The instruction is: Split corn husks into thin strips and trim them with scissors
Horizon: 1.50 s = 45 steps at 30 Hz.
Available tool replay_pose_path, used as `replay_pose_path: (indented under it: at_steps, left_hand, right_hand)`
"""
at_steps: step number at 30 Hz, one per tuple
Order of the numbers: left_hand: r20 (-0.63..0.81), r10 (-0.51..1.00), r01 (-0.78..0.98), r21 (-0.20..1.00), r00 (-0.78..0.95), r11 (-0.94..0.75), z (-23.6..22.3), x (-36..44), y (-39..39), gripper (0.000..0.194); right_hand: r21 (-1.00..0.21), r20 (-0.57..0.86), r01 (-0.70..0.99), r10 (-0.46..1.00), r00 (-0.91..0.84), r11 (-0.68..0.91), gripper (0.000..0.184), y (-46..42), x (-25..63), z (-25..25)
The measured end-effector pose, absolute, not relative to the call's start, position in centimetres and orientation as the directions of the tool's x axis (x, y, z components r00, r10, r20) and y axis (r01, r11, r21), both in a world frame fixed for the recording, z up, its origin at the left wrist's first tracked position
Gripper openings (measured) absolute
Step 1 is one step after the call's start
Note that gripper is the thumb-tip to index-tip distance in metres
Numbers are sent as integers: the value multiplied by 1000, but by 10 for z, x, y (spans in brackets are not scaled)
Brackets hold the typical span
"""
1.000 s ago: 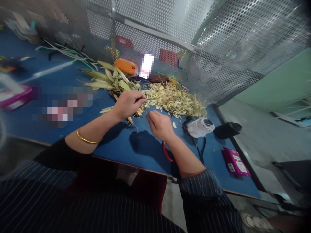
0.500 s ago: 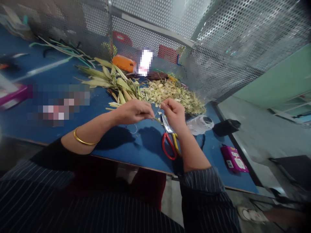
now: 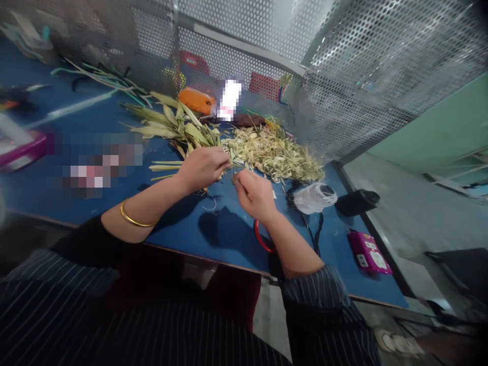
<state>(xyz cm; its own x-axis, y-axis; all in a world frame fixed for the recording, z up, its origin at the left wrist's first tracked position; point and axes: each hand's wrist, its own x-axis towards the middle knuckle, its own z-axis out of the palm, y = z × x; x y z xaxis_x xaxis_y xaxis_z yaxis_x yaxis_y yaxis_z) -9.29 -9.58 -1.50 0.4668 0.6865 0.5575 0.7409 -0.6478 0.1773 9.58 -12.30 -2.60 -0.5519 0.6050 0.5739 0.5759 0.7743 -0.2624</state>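
Note:
My left hand (image 3: 206,166) is closed in a pinch above the blue table, in front of dried corn husks (image 3: 198,132). What its fingertips hold is hidden. Just to its right and slightly nearer me, my right hand (image 3: 256,194) is closed too, thumb against fingers, with a fine thread faintly visible in the narrow gap between the hands. Beneath my right wrist lie scissors; only a red handle loop (image 3: 263,239) shows. A loose curl of pale thread (image 3: 210,204) lies on the table below my hands. Several slim husk strips (image 3: 164,166) lie left of my left hand.
Behind my right hand spreads a heap of shredded husk (image 3: 274,152). A white thread spool (image 3: 314,197), a black roll (image 3: 357,202) and a purple packet (image 3: 369,252) lie to the right. A perforated metal screen (image 3: 236,56) stands along the back. An orange packet (image 3: 196,100) lies before it.
Both hands have shifted left, the right one also lower, closer to the left. My right hand and forearm now cover the scissor blades and yellow handle. The green strip at my left fingertips no longer shows.

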Motion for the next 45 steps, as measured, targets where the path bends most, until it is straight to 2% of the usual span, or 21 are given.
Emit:
replay_pose_path:
  at_steps: [2,4,6,8,11,13,16,20,23,25,28,31,34,36,40,43,45]
  left_hand:
    - [463,658,714,75,594,-697,-15,-92,-98,22]
    - [395,598,613,103,697,-783,-13,-92,-100,22]
    - [406,540,475,256,738,-842,-9,-92,-103,20]
    - [463,537,360,418,705,-834,-4,-93,-105,18]
    - [536,657,371,550,530,-748,1,-92,-106,17]
    - [567,727,445,576,386,-686,0,-91,-105,17]
    - [603,749,565,530,274,-633,-6,-90,-103,17]
    - [582,709,710,295,398,-640,-14,-88,-101,21]
    - [463,673,694,157,577,-703,-15,-90,-103,21]
    - [397,607,575,211,688,-791,-11,-91,-104,20]
    - [417,536,361,430,734,-828,-4,-93,-106,18]
    - [467,639,317,595,611,-738,0,-93,-107,17]
    - [477,775,377,685,415,-623,-1,-91,-107,19]
    - [481,820,440,692,310,-572,-4,-89,-105,18]
    - [497,835,544,645,236,-537,-9,-84,-105,17]
    - [528,814,582,592,242,-557,-14,-81,-105,16]
    - [502,829,590,601,247,-540,-18,-80,-104,15]
  right_hand:
    - [-299,619,559,604,-503,773,20,-122,100,-19]
    - [-391,645,525,632,-429,756,22,-116,107,-14]
    - [-522,613,476,700,-367,707,24,-106,114,-13]
    - [-658,526,427,784,-328,620,25,-96,118,-17]
    - [-751,443,400,850,-285,525,27,-89,116,-28]
    - [-719,455,426,835,-309,549,26,-92,109,-34]
    - [-551,527,493,739,-421,674,24,-106,99,-37]
    - [-296,564,588,634,-529,753,21,-121,95,-29]
    - [-286,586,598,630,-510,749,21,-119,101,-20]
    - [-363,592,566,652,-474,740,22,-114,107,-16]
    - [-560,535,472,732,-423,681,26,-103,114,-17]
    - [-788,394,339,844,-364,514,29,-94,114,-25]
    - [-878,304,275,901,-310,391,30,-94,106,-36]
    - [-828,366,318,875,-316,461,28,-99,100,-39]
    - [-565,566,448,721,-400,692,26,-114,93,-36]
    - [-448,591,505,668,-453,738,24,-119,92,-34]
    - [-386,568,539,654,-500,748,24,-118,93,-35]
